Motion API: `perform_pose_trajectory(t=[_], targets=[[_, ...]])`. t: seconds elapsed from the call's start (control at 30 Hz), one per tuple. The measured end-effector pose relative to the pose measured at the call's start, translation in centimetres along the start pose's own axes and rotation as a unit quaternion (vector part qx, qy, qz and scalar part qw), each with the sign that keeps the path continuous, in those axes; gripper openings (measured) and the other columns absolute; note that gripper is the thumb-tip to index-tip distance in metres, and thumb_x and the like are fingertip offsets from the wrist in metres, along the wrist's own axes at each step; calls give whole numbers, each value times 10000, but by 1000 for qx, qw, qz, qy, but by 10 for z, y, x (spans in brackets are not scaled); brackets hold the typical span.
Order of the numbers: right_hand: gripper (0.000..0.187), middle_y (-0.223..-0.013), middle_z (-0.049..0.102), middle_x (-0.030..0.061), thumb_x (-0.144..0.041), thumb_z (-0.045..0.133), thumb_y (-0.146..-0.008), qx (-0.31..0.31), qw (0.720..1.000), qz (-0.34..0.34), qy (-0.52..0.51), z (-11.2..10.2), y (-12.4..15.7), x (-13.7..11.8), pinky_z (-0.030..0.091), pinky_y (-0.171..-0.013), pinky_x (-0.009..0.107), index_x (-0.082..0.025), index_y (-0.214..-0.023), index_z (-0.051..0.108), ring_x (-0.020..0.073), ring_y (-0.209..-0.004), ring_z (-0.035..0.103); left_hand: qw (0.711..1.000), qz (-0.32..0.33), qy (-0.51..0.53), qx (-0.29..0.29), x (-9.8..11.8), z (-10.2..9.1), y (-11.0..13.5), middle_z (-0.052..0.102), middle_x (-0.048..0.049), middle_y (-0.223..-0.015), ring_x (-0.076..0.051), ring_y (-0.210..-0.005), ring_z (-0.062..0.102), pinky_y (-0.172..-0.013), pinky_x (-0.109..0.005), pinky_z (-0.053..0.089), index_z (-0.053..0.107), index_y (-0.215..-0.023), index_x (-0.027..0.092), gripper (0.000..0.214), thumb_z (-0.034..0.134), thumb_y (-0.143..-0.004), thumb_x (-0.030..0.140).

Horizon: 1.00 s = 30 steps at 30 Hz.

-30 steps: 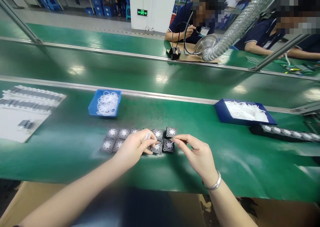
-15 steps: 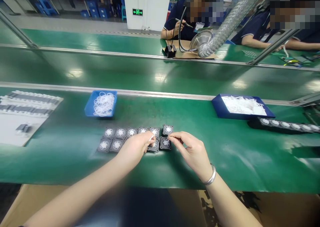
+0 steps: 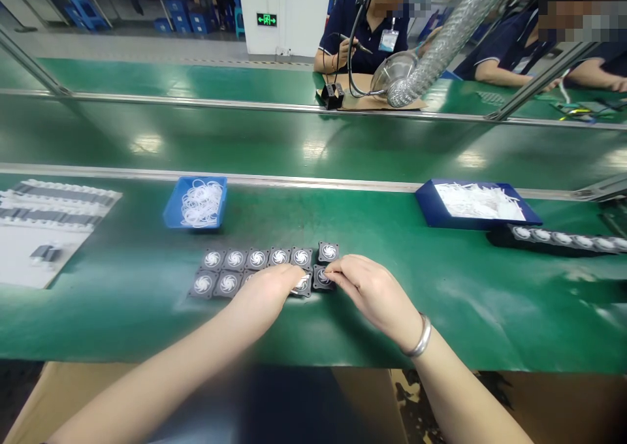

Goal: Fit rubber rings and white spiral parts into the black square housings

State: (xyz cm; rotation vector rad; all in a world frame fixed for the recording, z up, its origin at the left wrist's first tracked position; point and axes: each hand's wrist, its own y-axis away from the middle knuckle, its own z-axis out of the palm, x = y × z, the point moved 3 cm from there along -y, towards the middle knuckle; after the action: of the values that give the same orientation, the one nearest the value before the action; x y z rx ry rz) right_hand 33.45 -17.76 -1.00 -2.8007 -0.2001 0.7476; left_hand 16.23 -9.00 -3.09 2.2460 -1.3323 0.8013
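Small square black fans (image 3: 236,259) with white swirled centres lie in two rows on the green bench. My left hand (image 3: 272,287) is closed over the lower row, with a thin white piece (image 3: 294,292) showing under its fingertips. To its right, my right hand (image 3: 360,284) pinches thumb and forefinger together over the face of a black fan (image 3: 322,277). Whatever lies between those fingertips is too small to make out. Just above, another black fan (image 3: 328,252) sits slightly apart from the rows.
A blue bin (image 3: 171,215) holds white rings at back left. A dark blue box (image 3: 431,212) with white strips stands at back right, near a row of fans (image 3: 563,240). White boards (image 3: 29,254) lie far left. Co-workers sit beyond the metal rail (image 3: 206,104).
My left fingers have turned down and lowered onto the lower row of fans. My right fingertips have moved slightly left and down over the fan face.
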Motion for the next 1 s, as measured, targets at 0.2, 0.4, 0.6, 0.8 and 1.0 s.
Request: perform_pose_trajectory(t=[0.2, 0.4, 0.6, 0.8, 1.0], targets=[[324, -855, 608, 23, -370, 609, -925, 30, 998, 48, -11, -11, 2, 2, 484, -658, 302, -196, -1192, 549, 156, -712, 570, 986, -61, 143, 63, -2, -27, 10, 656, -28, -855, -175, -775, 584, -745, -293, 458, 650, -1098, 218, 278, 405, -981, 280], [228, -870, 567, 32, -270, 600, -937, 71, 994, 24, -77, -16, -1, -12, 472, -697, 294, -197, -1152, 587, 147, -743, 545, 913, -140, 383, 24, -7, -38, 19, 479, 47, -619, -79, -514, 410, -563, -225, 397, 601, -896, 149, 306, 433, -988, 388], [200, -934, 623, 43, -264, 621, -923, 58, 972, 35, -226, 12, -25, -41, 495, -696, 274, -209, -1114, 642, 139, -762, 579, 898, -87, 431, 14, 0, -29, 22, 668, -29, -805, -93, -542, 570, -513, -221, 443, 505, -957, 152, 196, 442, -993, 334], [118, -775, 630, 6, -238, 647, -904, 74, 952, 50, -293, 30, -43, -55, 468, -675, 257, -203, -793, 664, 132, -743, 595, 928, -69, 364, 26, -7, -36, 36, 672, -40, -878, -149, -767, 666, -697, -268, 523, 542, -921, 165, 209, 409, -1008, 300], [158, -752, 605, 1, -203, 668, -886, 62, 972, -4, -227, 36, -53, -67, 443, -664, 255, -186, -748, 595, 125, -717, 568, 995, -7, 87, 55, -18, -51, 45, 517, -27, -889, -160, -820, 525, -744, -281, 427, 541, -811, 174, 256, 365, -996, 198]])
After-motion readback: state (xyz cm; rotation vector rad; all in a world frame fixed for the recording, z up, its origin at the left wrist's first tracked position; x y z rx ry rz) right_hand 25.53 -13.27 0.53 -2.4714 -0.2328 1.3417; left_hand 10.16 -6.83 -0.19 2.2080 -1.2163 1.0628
